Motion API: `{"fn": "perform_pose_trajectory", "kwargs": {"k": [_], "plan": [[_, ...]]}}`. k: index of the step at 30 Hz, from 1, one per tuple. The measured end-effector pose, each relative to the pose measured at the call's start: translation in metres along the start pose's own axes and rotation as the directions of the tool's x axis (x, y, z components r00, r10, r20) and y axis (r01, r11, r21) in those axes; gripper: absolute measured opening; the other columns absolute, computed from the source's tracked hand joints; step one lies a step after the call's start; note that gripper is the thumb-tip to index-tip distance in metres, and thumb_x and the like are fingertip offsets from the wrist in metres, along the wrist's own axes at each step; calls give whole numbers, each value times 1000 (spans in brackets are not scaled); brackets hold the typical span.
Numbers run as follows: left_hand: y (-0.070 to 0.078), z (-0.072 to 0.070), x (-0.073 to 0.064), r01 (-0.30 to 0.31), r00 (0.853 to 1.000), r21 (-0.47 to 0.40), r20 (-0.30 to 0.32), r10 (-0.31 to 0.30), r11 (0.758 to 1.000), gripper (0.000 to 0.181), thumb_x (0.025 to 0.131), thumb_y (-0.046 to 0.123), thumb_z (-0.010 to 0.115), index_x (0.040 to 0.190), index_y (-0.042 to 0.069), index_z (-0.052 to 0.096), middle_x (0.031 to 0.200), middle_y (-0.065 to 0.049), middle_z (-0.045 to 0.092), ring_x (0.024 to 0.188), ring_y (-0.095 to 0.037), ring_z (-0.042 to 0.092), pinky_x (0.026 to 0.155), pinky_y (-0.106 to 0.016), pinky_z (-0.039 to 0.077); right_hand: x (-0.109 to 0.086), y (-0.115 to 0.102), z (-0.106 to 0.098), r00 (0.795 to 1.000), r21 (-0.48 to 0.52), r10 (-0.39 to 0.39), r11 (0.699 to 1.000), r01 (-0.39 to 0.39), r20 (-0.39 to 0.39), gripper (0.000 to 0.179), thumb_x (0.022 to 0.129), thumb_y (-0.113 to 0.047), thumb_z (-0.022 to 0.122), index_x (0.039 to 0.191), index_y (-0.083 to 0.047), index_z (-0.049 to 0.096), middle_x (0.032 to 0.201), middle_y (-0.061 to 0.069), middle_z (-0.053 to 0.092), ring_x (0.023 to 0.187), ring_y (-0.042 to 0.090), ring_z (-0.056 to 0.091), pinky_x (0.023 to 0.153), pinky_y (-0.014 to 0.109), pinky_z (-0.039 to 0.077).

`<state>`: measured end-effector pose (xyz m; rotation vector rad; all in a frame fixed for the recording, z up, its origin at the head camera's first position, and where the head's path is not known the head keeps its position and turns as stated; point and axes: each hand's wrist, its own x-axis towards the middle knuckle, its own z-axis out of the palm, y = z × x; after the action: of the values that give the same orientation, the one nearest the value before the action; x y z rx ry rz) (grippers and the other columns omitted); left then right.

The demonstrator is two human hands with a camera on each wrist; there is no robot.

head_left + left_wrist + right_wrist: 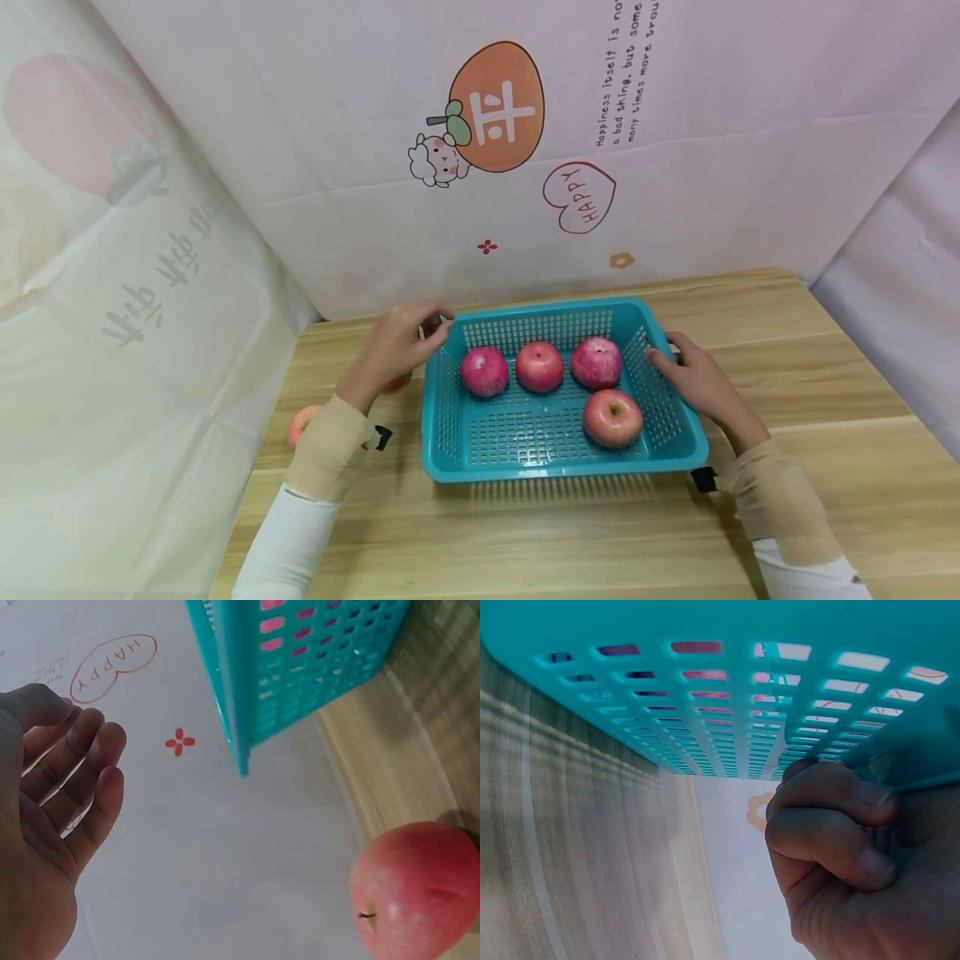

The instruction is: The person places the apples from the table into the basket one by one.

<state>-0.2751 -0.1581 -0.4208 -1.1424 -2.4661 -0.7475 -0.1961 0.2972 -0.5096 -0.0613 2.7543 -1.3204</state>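
A blue-green plastic basket (525, 475) with perforated walls is in the middle of the head view, with several apples in it, among them a pale red apple (612, 418) at the front right. My right hand (701, 379) grips the basket's right rim; its thumb lies over the inner side, and the right wrist view shows its fingers curled outside the wall. Beside the basket's back left corner is my left hand (401, 342), its fingers loosely bent. Nothing lies between those fingers (88, 761) in the left wrist view, where the basket's wall (300, 667) stands apart from them.
On the wooden table (525, 542), left of the basket, sit an apple (300, 423) beside the left forearm and another apple (397, 382) partly hidden by the left wrist. A white printed cloth (360, 167) hangs behind the table's back edge and along the left side.
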Motion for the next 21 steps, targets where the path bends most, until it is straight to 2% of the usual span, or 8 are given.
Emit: {"fn": "perform_pose_trajectory", "kwargs": {"k": [9, 16, 21], "plan": [[-15, 2, -11, 37, 999, 23, -33, -36, 999, 12, 101, 10, 69, 108, 5, 77, 84, -3, 76, 72, -11, 67, 66, -31, 60, -1, 0, 0, 1000, 18, 4, 1000, -4, 3, 70, 114, -45, 42, 161, 6, 32, 130, 40, 63, 96, 34, 73, 73, 46, 65], [-30, 5, -20, 145, 989, 11, -12, -145, 989, 15, 101, 13, 71, 111, 4, 76, 87, -3, 76, 76, -14, 68, 69, -33, 61, 1, 1, 1, 1000, 26, 11, 1000, -11, 3, 72, 113, -48, 43, 162, 4, 31, 132, 39, 62, 98, 35, 73, 74, 46, 65], [-40, 8, -26, 202, 979, 15, -3, -202, 979, 16, 101, 15, 72, 114, 7, 76, 92, -5, 76, 82, -18, 70, 74, -41, 63, 1, 1, 1, 1000, 30, 15, 999, -16, 14, 72, 114, -47, 42, 162, 4, 30, 133, 40, 61, 98, 35, 73, 74, 47, 65]]}}
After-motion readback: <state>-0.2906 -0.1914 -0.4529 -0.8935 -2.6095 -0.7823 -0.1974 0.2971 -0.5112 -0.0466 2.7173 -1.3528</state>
